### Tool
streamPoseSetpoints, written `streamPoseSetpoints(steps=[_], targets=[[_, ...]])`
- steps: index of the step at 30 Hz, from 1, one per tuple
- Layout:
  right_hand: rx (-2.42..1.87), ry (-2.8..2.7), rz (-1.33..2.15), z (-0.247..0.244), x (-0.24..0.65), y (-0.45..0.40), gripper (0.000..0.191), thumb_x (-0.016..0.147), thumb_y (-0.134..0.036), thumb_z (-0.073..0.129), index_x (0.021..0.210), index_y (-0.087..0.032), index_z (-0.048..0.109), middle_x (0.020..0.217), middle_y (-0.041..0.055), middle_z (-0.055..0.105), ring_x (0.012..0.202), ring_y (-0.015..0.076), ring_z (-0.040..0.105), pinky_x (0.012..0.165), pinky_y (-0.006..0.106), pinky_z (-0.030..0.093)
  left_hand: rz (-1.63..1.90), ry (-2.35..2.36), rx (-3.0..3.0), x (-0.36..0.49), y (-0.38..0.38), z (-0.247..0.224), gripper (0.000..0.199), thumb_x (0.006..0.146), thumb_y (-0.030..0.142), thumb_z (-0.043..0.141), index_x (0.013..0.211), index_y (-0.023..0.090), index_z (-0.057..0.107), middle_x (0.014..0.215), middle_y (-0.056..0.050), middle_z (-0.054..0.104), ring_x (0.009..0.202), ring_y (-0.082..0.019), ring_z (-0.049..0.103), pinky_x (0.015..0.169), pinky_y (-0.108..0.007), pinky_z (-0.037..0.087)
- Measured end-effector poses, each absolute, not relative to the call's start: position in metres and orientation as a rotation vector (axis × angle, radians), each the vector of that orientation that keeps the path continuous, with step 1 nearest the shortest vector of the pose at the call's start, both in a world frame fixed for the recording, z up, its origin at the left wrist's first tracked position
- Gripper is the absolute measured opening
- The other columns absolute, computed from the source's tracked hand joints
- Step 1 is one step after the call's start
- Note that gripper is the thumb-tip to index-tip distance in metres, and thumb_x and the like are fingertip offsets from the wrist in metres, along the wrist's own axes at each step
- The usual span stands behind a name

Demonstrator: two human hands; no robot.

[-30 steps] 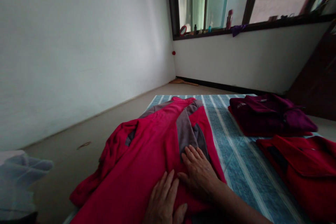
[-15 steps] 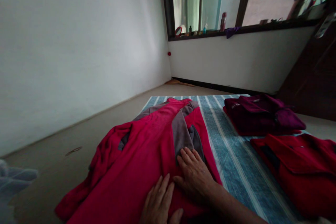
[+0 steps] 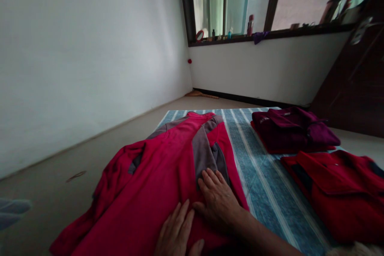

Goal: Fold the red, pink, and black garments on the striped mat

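Observation:
A pinkish-red jacket (image 3: pixel 144 196) with grey shoulder panels lies spread on a blue striped cloth (image 3: pixel 258 176), its collar at the far end. My left hand (image 3: pixel 175 232) rests flat on the jacket's lower part, cut off by the bottom edge of the view. Just to its right, my right hand (image 3: pixel 217 198) lies palm down, fingertips on the grey panel. Both hands have their fingers stretched out and grip nothing. The right side of the jacket is folded inward beside the grey panel, while the left sleeve (image 3: pixel 105 180) hangs over the cloth's left side.
A folded purple garment (image 3: pixel 291 128) lies on red cloth at the far right. Nearer stands a folded red garment (image 3: pixel 345 192). Bottles and a small mirror (image 3: pixel 199 35) line the window sill. A dark door (image 3: pixel 354 84) is at the right, a white wall (image 3: pixel 90 56) at the left.
The whole view has shifted slightly, so the things appear a little further left. Both hands stay flat on the jacket, with hardly any movement against it.

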State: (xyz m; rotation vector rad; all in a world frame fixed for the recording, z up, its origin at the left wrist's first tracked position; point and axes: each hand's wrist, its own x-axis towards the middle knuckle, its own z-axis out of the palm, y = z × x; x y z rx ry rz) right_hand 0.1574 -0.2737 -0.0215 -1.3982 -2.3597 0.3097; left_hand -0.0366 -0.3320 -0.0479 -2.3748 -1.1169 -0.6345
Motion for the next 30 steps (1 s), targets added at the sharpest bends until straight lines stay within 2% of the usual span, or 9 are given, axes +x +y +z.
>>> streamPoseSetpoints(steps=[14,22,30], targets=[[-1.410,-2.365,0.303,-0.0223,0.1564,-0.2728,0.055,0.093,-0.047,0.043,0.135,-0.012,0.050,0.145,0.0159,0.041,0.139,0.0298,0.027,0.114,0.048,0.021,-0.666,-1.125,-2.380,-0.0378,-0.3309,-0.0493,0.050,0.086,0.038,0.051,0.132,0.018,0.049,0.124,-0.009,0.064,0.114,-0.023,0.060,0.087,-0.031,0.055],[-1.412,-2.356,0.310,-0.0248,0.1564,-0.2728,0.057,0.093,-0.050,0.042,0.135,-0.013,0.050,0.146,0.0155,0.040,0.139,0.0300,0.027,0.114,0.049,0.021,-0.604,-1.117,-2.374,-0.0344,-0.3309,-0.0452,0.046,0.087,0.038,0.050,0.126,0.014,0.050,0.122,-0.012,0.064,0.113,-0.024,0.061,0.087,-0.033,0.056],[-1.409,-2.378,0.251,-0.0286,0.1558,-0.2744,0.060,0.090,-0.051,0.049,0.135,-0.012,0.049,0.146,0.0160,0.040,0.139,0.0306,0.028,0.114,0.049,0.022,-0.620,-1.177,-2.392,-0.0339,-0.3375,-0.0435,0.047,0.087,0.037,0.051,0.128,0.016,0.050,0.127,-0.010,0.062,0.117,-0.023,0.058,0.091,-0.032,0.054]])
